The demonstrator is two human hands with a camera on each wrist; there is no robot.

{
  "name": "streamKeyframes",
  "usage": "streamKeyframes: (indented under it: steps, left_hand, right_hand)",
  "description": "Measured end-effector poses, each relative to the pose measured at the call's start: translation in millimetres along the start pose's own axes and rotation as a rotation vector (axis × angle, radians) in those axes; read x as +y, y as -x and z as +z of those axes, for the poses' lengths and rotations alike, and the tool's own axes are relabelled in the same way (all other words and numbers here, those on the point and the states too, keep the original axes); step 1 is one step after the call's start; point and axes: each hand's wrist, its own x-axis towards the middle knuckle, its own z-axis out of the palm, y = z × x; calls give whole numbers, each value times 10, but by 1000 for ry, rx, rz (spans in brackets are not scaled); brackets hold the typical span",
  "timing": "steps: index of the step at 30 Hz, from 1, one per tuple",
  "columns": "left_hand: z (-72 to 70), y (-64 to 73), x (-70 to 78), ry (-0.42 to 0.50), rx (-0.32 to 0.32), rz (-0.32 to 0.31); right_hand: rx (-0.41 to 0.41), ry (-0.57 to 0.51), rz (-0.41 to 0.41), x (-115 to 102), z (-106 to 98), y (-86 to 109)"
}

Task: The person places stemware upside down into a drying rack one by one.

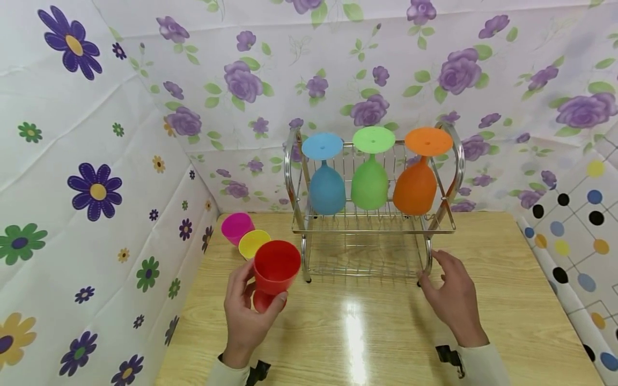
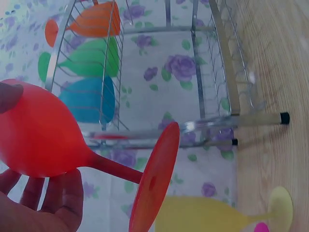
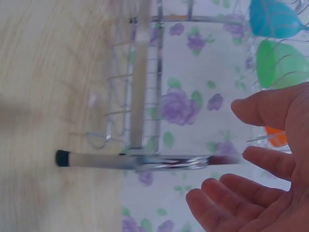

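Observation:
My left hand (image 1: 246, 316) grips a red plastic goblet (image 1: 276, 271) around its bowl, above the table to the left front of a metal dish rack (image 1: 372, 231). Its mouth faces up; the stem and round foot (image 2: 157, 179) show in the left wrist view. Beside the rack's front right leg, my right hand (image 1: 454, 295) has its fingers spread and loosely bent, holding nothing. On the upper tier, blue (image 1: 327, 190), green (image 1: 369, 185) and orange (image 1: 415, 187) goblets hang upside down in a row, feet upward.
A magenta goblet (image 1: 235, 228) and a yellow goblet (image 1: 254, 244) stand upright on the wooden table (image 1: 386, 332), left of the rack and behind the red one. Flower-printed cloth (image 1: 299, 53) covers the back and left walls; dotted cloth (image 1: 574, 230) hangs at the right.

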Motion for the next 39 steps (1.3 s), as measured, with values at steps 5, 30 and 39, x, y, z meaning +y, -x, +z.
streamKeyframes:
  steps: [5,30,39]
  left_hand:
    - [89,3,71,-37,-103,29]
    - [524,-60,339,-67,-592,213]
    - [642,-92,501,-255,-705,385]
  right_hand:
    - [-15,-18,-36,-140,-84,38]
    - [-175,-143,-280,-1103,-589,268]
    - [-283,-207,-329,-1315,-620,335]
